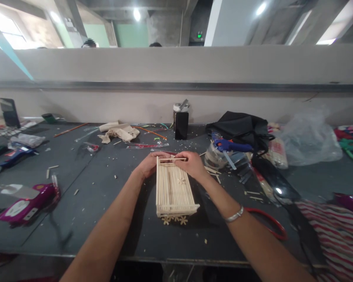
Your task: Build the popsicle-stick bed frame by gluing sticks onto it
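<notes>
A pale wooden stick model [173,192], shaped like a small slatted frame with flower-like pieces at its near end, lies on the dark grey table [106,219]. My left hand [148,164] grips its far left corner. My right hand [192,164] rests on its far right corner, fingers pressing a thin stick across the far end. A silver bracelet [234,214] circles my right wrist.
A blue glue gun [232,146] rests on a clear container right of the model. Behind stand a black bottle [181,121], a black bag [241,127] and a plastic bag [310,137]. A pink glue gun [29,201], a phone [9,112] and scattered sticks lie left. Red-handled scissors [270,225] sit right.
</notes>
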Tool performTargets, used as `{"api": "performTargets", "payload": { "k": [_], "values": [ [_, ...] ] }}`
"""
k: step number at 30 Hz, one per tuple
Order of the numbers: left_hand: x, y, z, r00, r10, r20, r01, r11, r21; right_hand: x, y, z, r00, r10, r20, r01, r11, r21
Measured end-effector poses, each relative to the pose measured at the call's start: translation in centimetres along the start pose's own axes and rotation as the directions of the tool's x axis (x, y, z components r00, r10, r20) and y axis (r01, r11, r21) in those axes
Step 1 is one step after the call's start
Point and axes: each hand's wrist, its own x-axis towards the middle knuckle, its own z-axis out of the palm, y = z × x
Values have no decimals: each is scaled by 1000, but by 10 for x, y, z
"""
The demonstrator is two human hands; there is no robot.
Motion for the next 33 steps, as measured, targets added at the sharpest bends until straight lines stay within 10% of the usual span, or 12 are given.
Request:
{"api": "performTargets", "payload": {
  "k": [10, 33],
  "values": [
    [-7, 5, 9, 963, 107, -246, -130, 988, -78, -1, 3, -7, 997, -38, 64, 24, 980, 195],
    [-1, -3, 12, 992, 70, -102, -69, 997, 18, 3, 4, -5, 985, 174, -2, -158, 899, 408]
  ]
}}
